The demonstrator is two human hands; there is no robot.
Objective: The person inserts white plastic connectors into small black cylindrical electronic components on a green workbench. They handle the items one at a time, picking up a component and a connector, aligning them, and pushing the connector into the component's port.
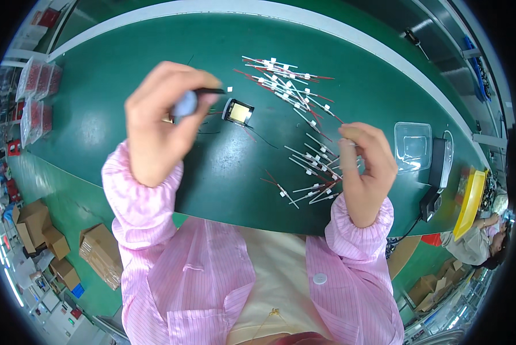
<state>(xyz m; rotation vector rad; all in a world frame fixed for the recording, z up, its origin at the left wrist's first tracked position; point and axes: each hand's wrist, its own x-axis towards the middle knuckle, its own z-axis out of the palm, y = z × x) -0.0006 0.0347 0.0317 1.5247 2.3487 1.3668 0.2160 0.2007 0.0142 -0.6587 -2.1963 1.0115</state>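
Observation:
My left hand is closed around a dark part with a rounded grey-blue end, blurred and half covered by the fingers. To the right of it on the table lies a small black-framed component with a yellow face and thin wires. My right hand is curled, thumb and forefinger drawn together. Its fingertips are beside the red end of a short white wire lead; what they pinch, if anything, is too small to make out. More leads with white connectors lie left of and partly behind that hand.
A green table bears another cluster of leads farther back. At right stand a clear plastic tray, a black device and a yellow bin. Clear packs of red items line the left edge. Cardboard boxes sit on the floor.

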